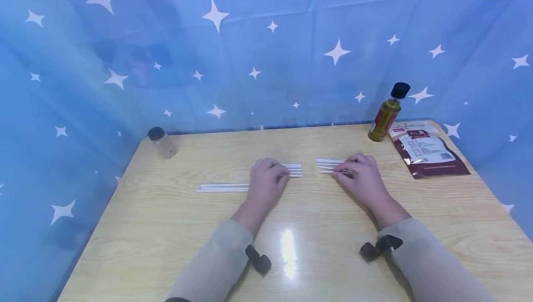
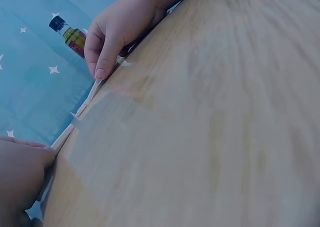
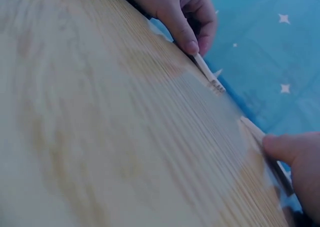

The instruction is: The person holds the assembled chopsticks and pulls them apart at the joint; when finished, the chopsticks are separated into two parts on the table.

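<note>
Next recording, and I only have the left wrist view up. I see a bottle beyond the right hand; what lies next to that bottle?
Observer: A brown packet with a pale label lies just to the right of the bottle.
Operator: Anything near the far left corner of the table?
Observer: Yes, a small clear jar with a black lid.
Operator: And on the outer side of the left hand, away from the right hand?
Observer: Some white sticks stick out there, lying side by side; the hand hides their inner ends.
</note>
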{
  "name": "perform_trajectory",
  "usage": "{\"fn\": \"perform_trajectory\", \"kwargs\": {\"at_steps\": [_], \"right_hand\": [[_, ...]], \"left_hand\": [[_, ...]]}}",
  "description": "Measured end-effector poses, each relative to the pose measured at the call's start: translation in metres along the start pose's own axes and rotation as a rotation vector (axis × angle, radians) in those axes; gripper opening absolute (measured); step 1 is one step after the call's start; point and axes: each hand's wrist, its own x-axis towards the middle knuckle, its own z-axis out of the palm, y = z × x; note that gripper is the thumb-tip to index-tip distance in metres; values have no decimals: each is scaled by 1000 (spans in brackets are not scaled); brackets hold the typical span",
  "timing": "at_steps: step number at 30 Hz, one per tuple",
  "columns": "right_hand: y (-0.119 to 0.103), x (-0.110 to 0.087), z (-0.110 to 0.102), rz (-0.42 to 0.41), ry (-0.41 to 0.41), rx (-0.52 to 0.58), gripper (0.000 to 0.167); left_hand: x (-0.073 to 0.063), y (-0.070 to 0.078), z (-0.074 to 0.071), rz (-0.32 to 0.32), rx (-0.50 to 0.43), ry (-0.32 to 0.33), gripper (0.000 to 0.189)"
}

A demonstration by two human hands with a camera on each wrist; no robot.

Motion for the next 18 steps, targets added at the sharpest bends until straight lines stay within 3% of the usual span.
{"fn": "perform_trajectory", "kwargs": {"at_steps": [18], "right_hand": [[-4, 4, 3, 69, -35, -35, 8]], "left_hand": [[1, 2, 0, -29, 40, -23, 7]]}}
